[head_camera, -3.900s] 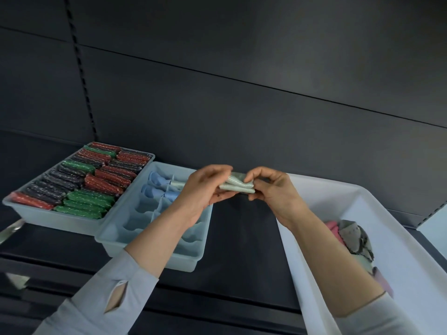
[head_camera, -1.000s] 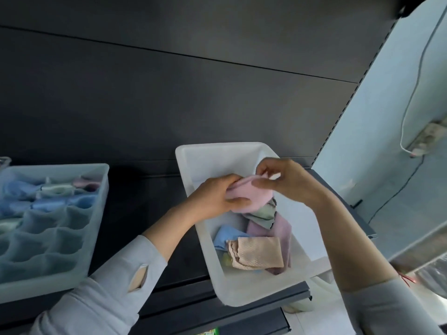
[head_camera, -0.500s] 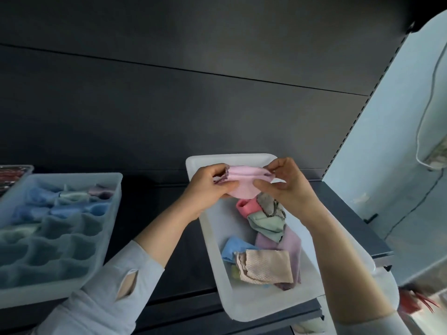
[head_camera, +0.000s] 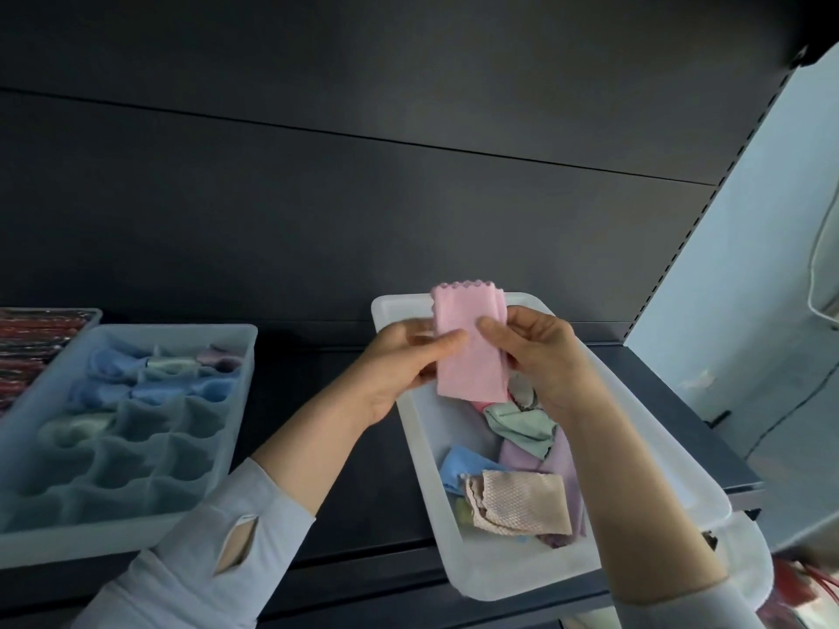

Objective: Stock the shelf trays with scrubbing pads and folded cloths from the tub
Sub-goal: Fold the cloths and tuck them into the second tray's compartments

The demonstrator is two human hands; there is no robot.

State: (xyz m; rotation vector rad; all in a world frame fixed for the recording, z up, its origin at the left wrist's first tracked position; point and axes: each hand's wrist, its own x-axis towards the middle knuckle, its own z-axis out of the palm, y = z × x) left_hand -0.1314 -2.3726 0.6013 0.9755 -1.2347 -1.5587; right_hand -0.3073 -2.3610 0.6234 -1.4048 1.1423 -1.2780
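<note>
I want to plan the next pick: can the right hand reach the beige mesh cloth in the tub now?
Probably not at once: the right hand and left hand both pinch the pink cloth. The beige mesh cloth lies uncovered on top in the tub, so nothing else blocks it.

I see bare dark shelf [head_camera: 313, 401] between the divided tray [head_camera: 136, 533] and the tub [head_camera: 408, 429] — open lane there. Tray's near cells open; back cells plugged with cloths [head_camera: 150, 374]. Tub's near end heaped with cloths [head_camera: 522, 488]. Back panel [head_camera: 363, 220] walls off the rear — right side bounded by the upright [head_camera: 690, 229].
</note>
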